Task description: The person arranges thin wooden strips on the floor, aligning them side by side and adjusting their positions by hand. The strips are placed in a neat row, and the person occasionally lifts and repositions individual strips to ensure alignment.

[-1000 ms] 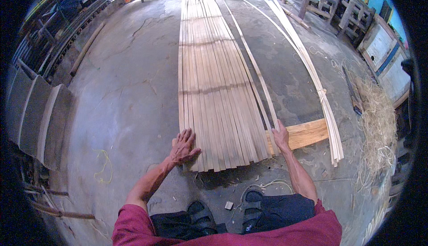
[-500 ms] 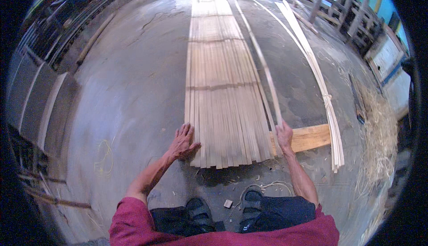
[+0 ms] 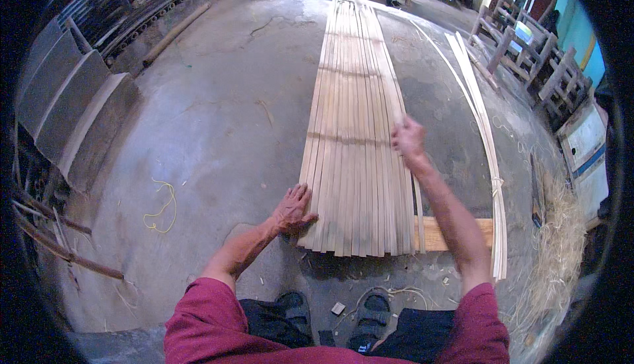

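A long mat of narrow, pale wooden or bamboo slats [image 3: 360, 192] lies on the floor in front of me, with several darker bands crossing it. My left hand [image 3: 294, 211] rests open on its near left edge, fingers stretched and thumb apart. Over the mat's right edge, my right hand [image 3: 408, 141] is closed and somewhat blurred; a pale slat [image 3: 394, 97] runs away from it along that edge. The hand hides the end of this slat. Below the right hand, another narrow slat [image 3: 419, 215] lies slightly apart from the mat.
An orange-brown board [image 3: 449, 233] extends under the mat's near right corner. Farther right lies a tied bundle of pale strips [image 3: 487, 146], beside a heap of shavings [image 3: 561, 245]. Yellow string [image 3: 162, 215] lies at left; curved grey slabs [image 3: 69, 120] stand beyond it.
My right hand has moved farther away and leftward, bringing the slat from beside the mat to its right edge. My left hand stays on the left edge. The view has shifted.
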Available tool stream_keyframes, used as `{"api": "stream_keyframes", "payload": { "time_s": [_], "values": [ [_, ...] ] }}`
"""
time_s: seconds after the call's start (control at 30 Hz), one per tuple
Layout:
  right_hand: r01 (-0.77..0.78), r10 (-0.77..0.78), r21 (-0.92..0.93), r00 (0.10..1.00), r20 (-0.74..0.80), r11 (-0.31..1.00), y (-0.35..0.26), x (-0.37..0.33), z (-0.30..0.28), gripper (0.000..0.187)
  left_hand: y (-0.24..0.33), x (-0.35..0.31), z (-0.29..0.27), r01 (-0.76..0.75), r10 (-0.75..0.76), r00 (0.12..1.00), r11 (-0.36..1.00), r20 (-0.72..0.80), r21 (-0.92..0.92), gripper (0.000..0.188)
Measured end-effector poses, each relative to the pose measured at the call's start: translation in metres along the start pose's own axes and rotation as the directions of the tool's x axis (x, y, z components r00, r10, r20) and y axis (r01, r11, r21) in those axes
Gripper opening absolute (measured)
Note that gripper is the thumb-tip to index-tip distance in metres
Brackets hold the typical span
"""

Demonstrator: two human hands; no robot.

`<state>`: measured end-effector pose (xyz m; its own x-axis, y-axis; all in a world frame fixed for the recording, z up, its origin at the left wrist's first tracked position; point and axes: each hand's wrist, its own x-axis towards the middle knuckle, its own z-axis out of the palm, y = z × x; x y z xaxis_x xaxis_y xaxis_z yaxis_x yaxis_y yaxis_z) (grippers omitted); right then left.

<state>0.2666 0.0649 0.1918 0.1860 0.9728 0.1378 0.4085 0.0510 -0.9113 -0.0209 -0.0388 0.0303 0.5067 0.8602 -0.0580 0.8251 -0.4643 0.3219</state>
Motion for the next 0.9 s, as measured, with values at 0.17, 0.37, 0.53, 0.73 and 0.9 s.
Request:
{"api": "stream_keyframes", "payload": {
  "time_s": [0.17, 0.37, 0.53, 0.73, 0.9],
  "values": [
    [-0.261, 0.236, 0.364, 0.965, 0.114, 0.894, 0.02, -0.034, 0.116, 0.012, -0.011, 0.001, 0.01, -0.031, 0.026, 0.997, 0.997, -0.068, -0.07, 0.073],
    [-0.441, 0.398, 0.477, 0.897, 0.194, 0.761, 0.035, -0.093, 0.184, 0.016, -0.041, 0.012, 0.034, 0.056, -0.179, 0.967, 0.845, -0.182, -0.531, 0.058],
    [-0.487, 0.427, 0.45, 0.873, 0.234, 0.749, 0.029, -0.132, 0.2, 0.019, -0.059, 0.028, 0.032, 0.114, -0.449, 0.873, 0.57, -0.192, -0.814, 0.046],
    [-0.468, 0.394, 0.502, 0.884, 0.254, 0.727, 0.026, -0.184, 0.235, 0.032, -0.049, 0.034, -0.006, 0.187, -0.57, 0.821, 0.273, -0.002, -0.944, 0.044],
    [-0.122, 0.16, 0.273, 0.98, -0.121, 0.954, 0.044, -0.22, 0.292, 0.039, -0.045, 0.03, -0.018, 0.244, -0.524, 0.849, 0.268, 0.072, -0.932, 0.033]
  ]
}}
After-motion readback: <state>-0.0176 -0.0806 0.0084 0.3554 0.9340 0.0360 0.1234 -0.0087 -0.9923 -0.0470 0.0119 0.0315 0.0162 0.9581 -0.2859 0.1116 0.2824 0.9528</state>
